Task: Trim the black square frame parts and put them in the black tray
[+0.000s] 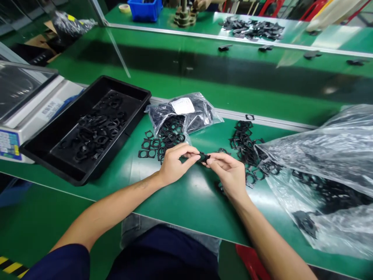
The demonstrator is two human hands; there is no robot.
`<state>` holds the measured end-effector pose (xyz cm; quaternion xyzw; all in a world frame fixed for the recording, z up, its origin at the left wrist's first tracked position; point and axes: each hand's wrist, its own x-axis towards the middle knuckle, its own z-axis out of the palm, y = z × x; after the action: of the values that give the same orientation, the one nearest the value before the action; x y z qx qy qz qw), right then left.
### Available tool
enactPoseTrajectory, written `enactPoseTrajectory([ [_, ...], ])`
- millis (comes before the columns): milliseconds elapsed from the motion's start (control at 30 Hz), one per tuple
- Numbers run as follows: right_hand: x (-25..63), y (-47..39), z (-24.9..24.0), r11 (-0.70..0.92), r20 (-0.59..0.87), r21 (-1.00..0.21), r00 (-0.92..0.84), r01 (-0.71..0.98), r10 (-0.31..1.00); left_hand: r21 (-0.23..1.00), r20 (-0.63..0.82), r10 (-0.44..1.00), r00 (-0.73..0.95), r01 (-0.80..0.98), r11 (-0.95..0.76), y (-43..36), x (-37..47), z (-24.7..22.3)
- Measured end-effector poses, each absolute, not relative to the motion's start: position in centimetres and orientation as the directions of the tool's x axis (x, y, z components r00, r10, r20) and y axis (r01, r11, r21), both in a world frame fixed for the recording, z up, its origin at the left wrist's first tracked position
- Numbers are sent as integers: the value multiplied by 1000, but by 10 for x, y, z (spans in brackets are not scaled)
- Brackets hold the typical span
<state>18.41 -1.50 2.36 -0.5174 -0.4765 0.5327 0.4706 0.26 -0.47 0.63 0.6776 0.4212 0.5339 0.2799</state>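
Between the fingertips of my left hand (176, 164) and my right hand (230, 173) is a small black plastic part (204, 157), pinched from both sides above the green table. Fingers cover much of it, so its full shape is hidden. Beyond my left hand lie loose black ring-shaped frames (151, 144), several of them flat on the table. They spill from a clear plastic bag (201, 116) with a white label. Beside my right hand spreads a heap of black plastic parts (246, 146), reaching to a large clear bag (323, 140) of similar parts.
A black tray (101, 171) holding black parts stands at the left, beside a weighing scale (37, 112). Behind the metal rail runs a green belt (186, 66) with spaced black parts on its far side. A blue bin (145, 11) and another person's hand (202, 4) are at the back.
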Motion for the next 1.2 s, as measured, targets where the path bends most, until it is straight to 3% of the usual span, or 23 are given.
enactPoseTrajectory([
  [233, 184, -16, 24, -82, -82, -997, -1, 10, 997, 851, 458, 888, 41, 269, -452, -3, 2, 7],
  [500, 185, -14, 25, -66, -67, -997, -10, 46, 998, 804, 524, 845, 101, 269, -531, -6, 3, 8],
  [1200, 183, -16, 28, -45, -44, -999, -104, -8, 994, 827, 497, 868, 3, 302, -474, -5, 3, 5],
])
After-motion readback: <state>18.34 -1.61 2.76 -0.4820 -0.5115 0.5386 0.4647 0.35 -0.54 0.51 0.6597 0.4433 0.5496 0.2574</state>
